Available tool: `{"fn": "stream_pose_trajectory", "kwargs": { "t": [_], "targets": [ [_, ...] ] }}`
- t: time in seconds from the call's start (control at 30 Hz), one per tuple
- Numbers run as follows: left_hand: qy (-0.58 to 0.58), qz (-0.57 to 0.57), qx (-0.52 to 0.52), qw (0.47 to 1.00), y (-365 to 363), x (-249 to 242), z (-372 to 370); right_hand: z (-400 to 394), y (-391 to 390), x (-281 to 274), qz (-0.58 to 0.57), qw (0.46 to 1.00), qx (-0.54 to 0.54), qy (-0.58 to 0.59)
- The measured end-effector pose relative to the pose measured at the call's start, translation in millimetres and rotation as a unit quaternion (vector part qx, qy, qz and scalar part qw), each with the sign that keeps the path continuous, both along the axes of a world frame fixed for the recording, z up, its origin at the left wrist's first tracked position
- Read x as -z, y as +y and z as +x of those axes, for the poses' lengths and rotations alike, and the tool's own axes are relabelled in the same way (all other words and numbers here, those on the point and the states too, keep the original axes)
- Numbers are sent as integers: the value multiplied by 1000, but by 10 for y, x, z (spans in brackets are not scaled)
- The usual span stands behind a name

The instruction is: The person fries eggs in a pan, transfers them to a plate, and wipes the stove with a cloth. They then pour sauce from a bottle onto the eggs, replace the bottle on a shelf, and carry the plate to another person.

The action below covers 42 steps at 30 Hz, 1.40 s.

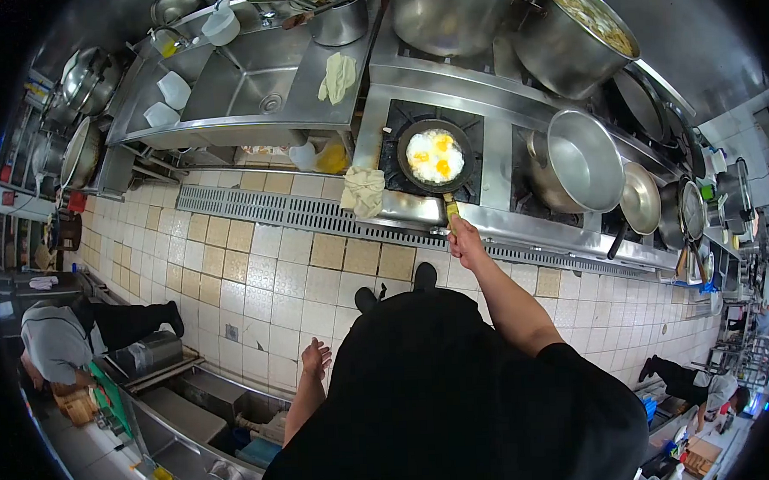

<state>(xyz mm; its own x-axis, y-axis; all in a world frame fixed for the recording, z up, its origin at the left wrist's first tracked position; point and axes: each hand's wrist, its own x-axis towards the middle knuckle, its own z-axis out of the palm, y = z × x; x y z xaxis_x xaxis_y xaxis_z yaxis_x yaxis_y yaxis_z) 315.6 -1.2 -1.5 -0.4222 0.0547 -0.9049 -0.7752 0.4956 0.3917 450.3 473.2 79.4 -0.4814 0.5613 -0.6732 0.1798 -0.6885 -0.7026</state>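
Observation:
My right hand [466, 243] is closed round the yellowish handle [452, 210] of a frying pan [463, 178]. The dark pan rests on the front left burner of the stove, with fried eggs [435, 156] in it, their whites pale and yolks yellow. Down at my left side hangs my left hand [316, 358], its fingers loosely curled and apart, holding nothing. A crumpled cream cloth [363, 192] drapes over the stove's front left corner, left of the pan.
To the right on the stove stand a large empty-looking pot [583, 163] and a smaller pan [640, 199]. Behind are tall stockpots [565, 60]. A steel sink [253, 74] lies at left. Other people [58, 340] bend over counters at far left and far right.

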Motion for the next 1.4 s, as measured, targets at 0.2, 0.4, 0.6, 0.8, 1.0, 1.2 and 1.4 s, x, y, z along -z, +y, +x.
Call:
{"fn": "stream_pose_trajectory", "kwargs": {
  "t": [0.2,0.4,0.6,0.8,1.0,1.2,1.4],
  "targets": [
    [1,1,2,1000,-16,17,-3,13,12,10,4,1000,-12,-12],
    [8,5,-1,1000,-39,24,0,16,13,33,-6,1000,-16,2],
    [14,-5,2,1000,-37,-10,1,13,34,-7,-20,1000,-17,13],
    [5,1,4,1000,-36,33,-6,-12,37,-63,-15,1000,-23,2],
    [6,3,8,1000,14,28,6,-21,22,-97,-11,1000,-25,-7],
    [1,-8,11,1000,22,31,10,-12,27,-78,-20,999,-30,-18],
    [2,-7,18,1000,8,15,15,-11,33,-81,-23,999,-32,-23]
  ]
}}
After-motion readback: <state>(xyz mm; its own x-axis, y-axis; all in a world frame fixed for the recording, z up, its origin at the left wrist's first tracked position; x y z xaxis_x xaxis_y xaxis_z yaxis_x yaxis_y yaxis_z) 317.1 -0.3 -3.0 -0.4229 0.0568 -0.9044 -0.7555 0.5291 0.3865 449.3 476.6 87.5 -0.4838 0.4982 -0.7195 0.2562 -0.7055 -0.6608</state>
